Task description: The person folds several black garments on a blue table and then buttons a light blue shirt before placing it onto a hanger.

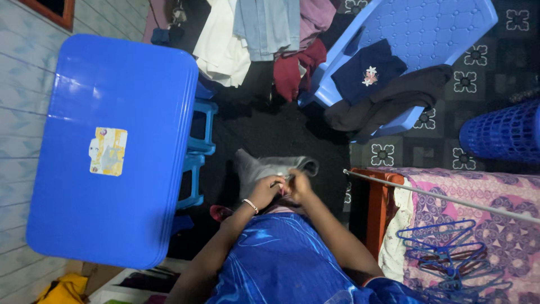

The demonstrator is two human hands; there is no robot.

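A grey garment point(264, 169) hangs in front of me over the dark floor. My left hand point(264, 191), with a white beaded bracelet at the wrist, grips its near edge. My right hand point(298, 186) pinches the same edge right beside the left, fingers closed on the cloth. Both hands meet just above my shiny blue clothing point(281, 259). What lies between the fingers besides cloth is too small to tell.
A blue plastic table point(112, 146) stands at the left. A blue plastic chair point(416, 34) holds dark garments point(388, 95). More clothes point(253, 34) hang at the top. A blue basket point(500, 135) sits right. Several hangers point(450, 253) and a thin rod point(439, 197) lie on a patterned bed.
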